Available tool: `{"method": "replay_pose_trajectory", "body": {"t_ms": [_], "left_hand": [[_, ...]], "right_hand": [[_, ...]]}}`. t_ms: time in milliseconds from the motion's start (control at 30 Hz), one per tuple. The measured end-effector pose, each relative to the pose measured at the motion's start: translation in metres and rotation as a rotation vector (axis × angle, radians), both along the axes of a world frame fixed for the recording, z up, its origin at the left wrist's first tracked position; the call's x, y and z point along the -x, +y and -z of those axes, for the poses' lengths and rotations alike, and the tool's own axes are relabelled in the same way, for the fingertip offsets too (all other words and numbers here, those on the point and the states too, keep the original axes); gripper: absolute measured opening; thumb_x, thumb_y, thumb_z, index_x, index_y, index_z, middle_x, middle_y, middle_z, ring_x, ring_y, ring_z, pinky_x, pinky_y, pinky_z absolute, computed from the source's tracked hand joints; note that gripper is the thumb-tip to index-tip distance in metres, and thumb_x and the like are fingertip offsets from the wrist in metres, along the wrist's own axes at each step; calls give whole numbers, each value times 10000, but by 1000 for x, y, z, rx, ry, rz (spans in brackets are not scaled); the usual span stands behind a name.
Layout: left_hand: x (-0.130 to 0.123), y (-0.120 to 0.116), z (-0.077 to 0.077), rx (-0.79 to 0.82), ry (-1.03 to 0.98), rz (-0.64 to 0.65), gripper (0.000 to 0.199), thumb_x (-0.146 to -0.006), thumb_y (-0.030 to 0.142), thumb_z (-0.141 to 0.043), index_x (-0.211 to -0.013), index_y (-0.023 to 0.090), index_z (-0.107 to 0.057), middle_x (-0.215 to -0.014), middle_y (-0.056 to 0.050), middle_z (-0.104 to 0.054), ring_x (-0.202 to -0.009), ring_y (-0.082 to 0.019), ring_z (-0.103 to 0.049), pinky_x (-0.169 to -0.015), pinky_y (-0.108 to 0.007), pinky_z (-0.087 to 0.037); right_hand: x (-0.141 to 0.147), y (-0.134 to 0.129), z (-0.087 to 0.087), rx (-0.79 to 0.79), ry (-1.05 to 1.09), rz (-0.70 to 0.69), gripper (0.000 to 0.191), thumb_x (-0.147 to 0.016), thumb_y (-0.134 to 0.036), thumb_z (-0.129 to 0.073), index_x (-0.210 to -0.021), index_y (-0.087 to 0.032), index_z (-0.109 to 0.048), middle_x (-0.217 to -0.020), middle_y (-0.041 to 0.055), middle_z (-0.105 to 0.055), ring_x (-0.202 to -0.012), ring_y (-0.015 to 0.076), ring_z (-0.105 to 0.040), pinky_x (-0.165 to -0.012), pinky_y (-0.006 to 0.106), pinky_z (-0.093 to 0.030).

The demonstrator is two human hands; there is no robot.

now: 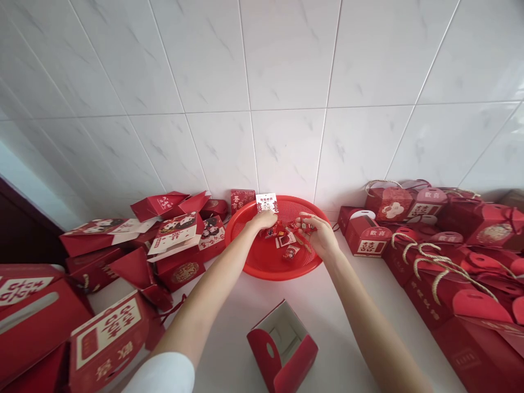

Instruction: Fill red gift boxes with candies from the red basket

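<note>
A round red plastic basket (282,273) stands against the wall, with several small red-wrapped candies (291,251) lying inside. My left hand (265,220) reaches over its left side, fingers curled downward and close together; whatever they grip is hidden. Just behind that hand, a white and red printed packet (266,202) sticks up at the basket's back rim. On the basket's right side, my right hand (319,233) is turned partly palm-up, its fingers curled around some wrapped candies (306,224). In front of the basket, an open red gift box (282,349) shows its pale inside.
Red gift boxes (176,234) lie in a loose pile on the left, some with flaps open. More boxes (370,240) stand packed on the right, several with rope handles (438,262). A white tiled wall (286,147) rises behind the white tabletop (221,327).
</note>
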State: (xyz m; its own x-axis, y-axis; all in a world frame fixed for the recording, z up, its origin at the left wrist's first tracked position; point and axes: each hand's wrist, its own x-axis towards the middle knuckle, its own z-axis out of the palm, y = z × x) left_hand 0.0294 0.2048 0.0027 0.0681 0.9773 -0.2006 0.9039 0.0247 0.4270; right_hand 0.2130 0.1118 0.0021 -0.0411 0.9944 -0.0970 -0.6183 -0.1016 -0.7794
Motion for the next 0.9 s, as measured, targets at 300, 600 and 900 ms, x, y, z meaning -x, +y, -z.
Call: {"method": "replay_pose_trajectory", "body": {"t_ms": [300,600,900], "left_hand": [[5,-1,3,154,94,-44,340,-1012,415,-540,-1147,116,-628,-949,-70,-694,-749,-153,-673,-679,-312,-581],[-11,-10,6,138,101,267,212,-965,317,-633,-1087,144,-652,-1055,-58,-675,-868,-163,-657,-762,-338,-579],[-18,-7,7,35,122,281,132,-806,182,-598,-688,182,-658,-728,-31,-694,-643,-162,-593,-576,-261,-428]], "right_hand": [[1,0,-1,-1,7,21,170,-606,-130,-738,-764,-186,-713,-733,32,-722,-683,154,-659,-588,240,-557],[0,0,2,-26,13,53,175,-583,-142,-749,-749,-186,-714,-742,35,-723,-683,154,-642,-574,236,-543],[0,2,2,-26,17,90,155,-578,-149,-731,-725,-188,-705,-751,35,-733,-645,146,-628,-566,245,-535]]}}
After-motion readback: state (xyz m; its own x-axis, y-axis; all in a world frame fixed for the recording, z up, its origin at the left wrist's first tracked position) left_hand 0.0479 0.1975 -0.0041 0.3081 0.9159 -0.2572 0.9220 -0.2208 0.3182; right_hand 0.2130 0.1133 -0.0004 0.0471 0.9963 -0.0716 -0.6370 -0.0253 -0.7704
